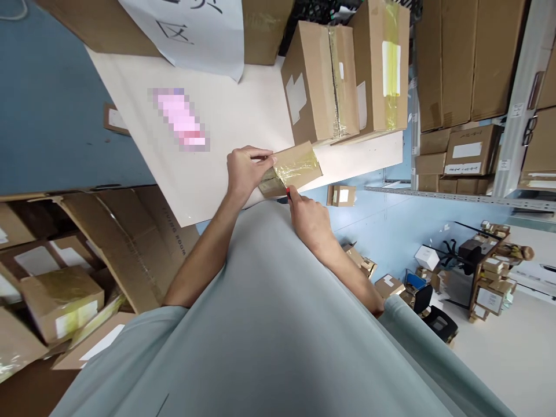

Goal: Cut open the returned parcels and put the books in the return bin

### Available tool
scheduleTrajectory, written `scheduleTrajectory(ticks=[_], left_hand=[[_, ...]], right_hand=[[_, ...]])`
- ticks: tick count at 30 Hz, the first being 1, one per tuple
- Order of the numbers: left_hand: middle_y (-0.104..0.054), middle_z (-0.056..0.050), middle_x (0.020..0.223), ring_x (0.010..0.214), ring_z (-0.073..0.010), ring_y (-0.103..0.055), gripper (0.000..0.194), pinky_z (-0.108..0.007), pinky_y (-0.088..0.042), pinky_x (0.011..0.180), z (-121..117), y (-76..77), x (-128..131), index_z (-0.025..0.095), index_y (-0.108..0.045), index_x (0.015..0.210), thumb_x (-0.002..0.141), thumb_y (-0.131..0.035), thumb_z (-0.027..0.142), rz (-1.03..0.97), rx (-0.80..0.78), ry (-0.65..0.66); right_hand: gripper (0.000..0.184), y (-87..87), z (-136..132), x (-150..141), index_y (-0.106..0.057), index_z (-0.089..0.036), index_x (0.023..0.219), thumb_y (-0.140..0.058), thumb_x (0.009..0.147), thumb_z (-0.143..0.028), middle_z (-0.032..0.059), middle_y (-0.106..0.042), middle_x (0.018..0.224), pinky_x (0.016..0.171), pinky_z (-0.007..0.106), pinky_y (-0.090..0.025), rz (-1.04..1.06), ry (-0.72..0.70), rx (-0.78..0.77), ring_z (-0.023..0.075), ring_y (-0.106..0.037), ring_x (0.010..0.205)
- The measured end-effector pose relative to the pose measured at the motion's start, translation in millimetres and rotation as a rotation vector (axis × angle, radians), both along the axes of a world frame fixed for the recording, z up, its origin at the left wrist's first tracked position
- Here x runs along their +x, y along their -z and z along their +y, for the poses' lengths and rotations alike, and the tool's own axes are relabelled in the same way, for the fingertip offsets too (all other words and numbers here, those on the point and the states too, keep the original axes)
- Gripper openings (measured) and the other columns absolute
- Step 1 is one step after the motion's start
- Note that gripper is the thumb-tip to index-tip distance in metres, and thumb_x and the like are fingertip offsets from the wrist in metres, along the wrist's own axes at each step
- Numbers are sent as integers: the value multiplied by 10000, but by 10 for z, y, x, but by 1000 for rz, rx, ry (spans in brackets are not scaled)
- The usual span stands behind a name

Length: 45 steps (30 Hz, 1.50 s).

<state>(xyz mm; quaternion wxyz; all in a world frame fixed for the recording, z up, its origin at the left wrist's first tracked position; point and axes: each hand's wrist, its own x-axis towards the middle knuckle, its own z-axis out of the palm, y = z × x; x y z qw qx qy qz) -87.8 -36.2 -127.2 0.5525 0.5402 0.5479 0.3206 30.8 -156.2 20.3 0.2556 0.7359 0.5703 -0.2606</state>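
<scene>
In the head view, the bare left hand (247,169) is gripping the left end of a small brown cardboard box with shiny yellowish tape (297,164), which is being held at the near edge of a flat white tabletop (243,116). By that edge, the bare right hand (310,219) is clasping a small red tool (288,191) at the box's near side. A large brown taped carton (315,75) is standing toward the tabletop's far right.

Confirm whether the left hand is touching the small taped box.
Touching: the head view shows the left hand holding the small taped box at its left end, no gap visible.
</scene>
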Motion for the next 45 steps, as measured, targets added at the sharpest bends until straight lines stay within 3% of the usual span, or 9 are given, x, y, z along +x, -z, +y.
scheduleTrajectory(ticks=[6,11,14,20,26,45], left_hand=[[-886,-38,1100,1070,-288,-825,173,-404,-666,1016,14,-23,58,273,-920,946,824,-869,384,-30,-21,45],[-885,-48,1119,1059,-271,-823,204,-368,-674,981,100,-36,57,258,-924,965,840,-883,415,-51,-25,101],[-889,-39,1108,1058,-270,-824,202,-361,-675,970,144,-46,29,269,-928,963,822,-900,410,-44,-39,125],[-890,-56,1077,1019,-270,-831,160,-389,-665,1012,130,-23,-28,248,-926,925,798,-915,343,-48,-90,82],[-889,-60,1066,1039,-285,-837,154,-419,-674,1027,124,27,-108,239,-925,930,798,-920,318,-99,-126,40],[-887,-51,1051,994,-268,-833,150,-405,-678,985,92,-44,-26,244,-925,920,788,-915,314,-94,-133,45]], right_hand=[[539,-118,-171,95,-466,-255,1742,-398,1207,-262,153,-850,1242,897,374,-603,24,2,-71,304,-833,1064],[532,-282,-36,143,-460,-260,1748,-334,1241,-362,125,-861,1213,880,343,-558,84,76,64,297,-824,1024],[548,-208,139,153,-438,-256,1761,-316,1239,-367,128,-861,1233,892,342,-540,121,103,124,307,-816,1046],[548,38,309,175,-471,-250,1741,-326,1224,-362,152,-853,1282,928,378,-546,155,88,85,347,-810,1104],[542,12,299,131,-461,-259,1742,-341,1224,-362,143,-864,1241,921,378,-564,121,70,32,337,-825,1082],[519,29,324,21,-454,-208,1717,-293,1235,-314,170,-854,1231,940,393,-605,57,62,14,318,-835,1089]])
